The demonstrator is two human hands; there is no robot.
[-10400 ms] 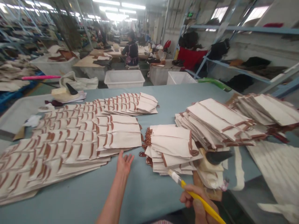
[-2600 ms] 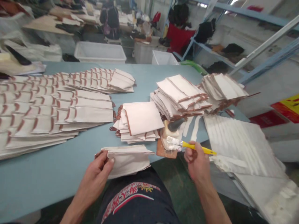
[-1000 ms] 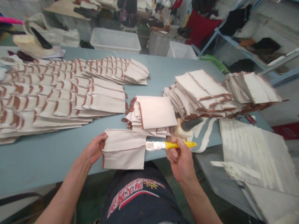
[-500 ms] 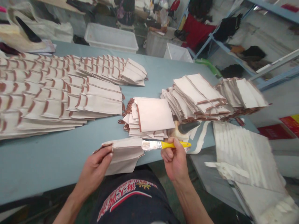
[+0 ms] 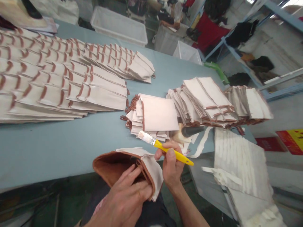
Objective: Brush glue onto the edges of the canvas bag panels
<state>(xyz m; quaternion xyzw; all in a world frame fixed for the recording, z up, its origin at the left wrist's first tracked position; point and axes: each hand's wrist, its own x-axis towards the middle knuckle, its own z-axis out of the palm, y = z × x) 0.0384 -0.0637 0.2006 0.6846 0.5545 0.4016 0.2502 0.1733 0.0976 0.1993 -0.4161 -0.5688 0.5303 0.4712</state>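
My left hand (image 5: 125, 197) presses its fingers on a cream fabric pouch (image 5: 132, 167), folded open so its brown lining shows, at the near edge of the blue table (image 5: 71, 142). My right hand (image 5: 171, 165) grips a yellow-handled brush (image 5: 165, 148), its white bristles pointing up-left over a small stack of cream pieces (image 5: 153, 117). Just right of that stack stands a glue pot with a black handle (image 5: 189, 132).
Long overlapping rows of cream pieces with brown trim (image 5: 59, 78) cover the table's left. More stacks (image 5: 205, 101) lie at the right. A board with white strips (image 5: 239, 157) sits lower right. White bins (image 5: 119, 25) and blue shelving (image 5: 260, 37) stand beyond.
The pouch has been opened out so its brown inside shows, with my left hand now on top of it. The brush has lifted off the pouch and tilted up-left.
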